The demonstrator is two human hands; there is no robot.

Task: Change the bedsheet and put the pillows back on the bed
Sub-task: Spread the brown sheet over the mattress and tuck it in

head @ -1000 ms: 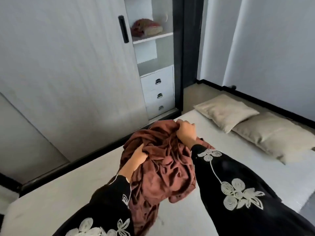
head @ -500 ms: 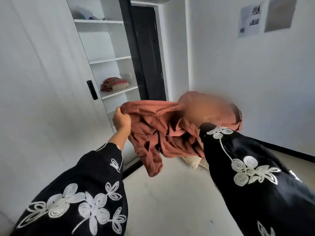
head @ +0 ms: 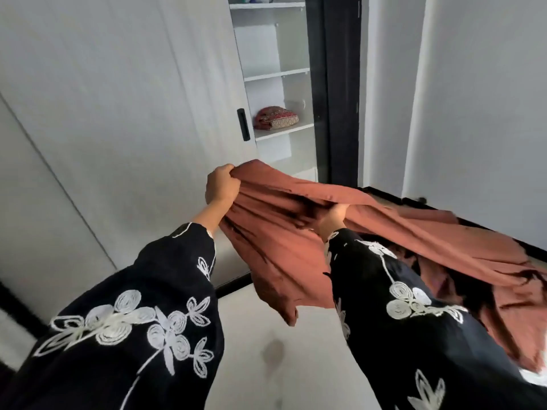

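A rust-brown bedsheet [head: 399, 232] hangs in the air over the bare white mattress [head: 266, 350], spreading away to the right. My left hand [head: 220, 184] grips its edge, raised at centre left. My right hand [head: 333, 217] grips the cloth lower and to the right, partly wrapped in folds. The sheet's far part billows over the right side of the bed and hides the pillows. Both arms wear black sleeves with white embroidery.
A white wardrobe [head: 118, 113] with a sliding door stands along the left of the bed. Its open shelves [head: 278, 75] hold a folded red patterned cloth [head: 276, 119]. A dark door frame [head: 340, 84] and white walls close off the far corner.
The bundled sheet has been lifted off the mattress and flung open to the right. My hands have moved apart. The two pillows seen earlier are now covered from view.
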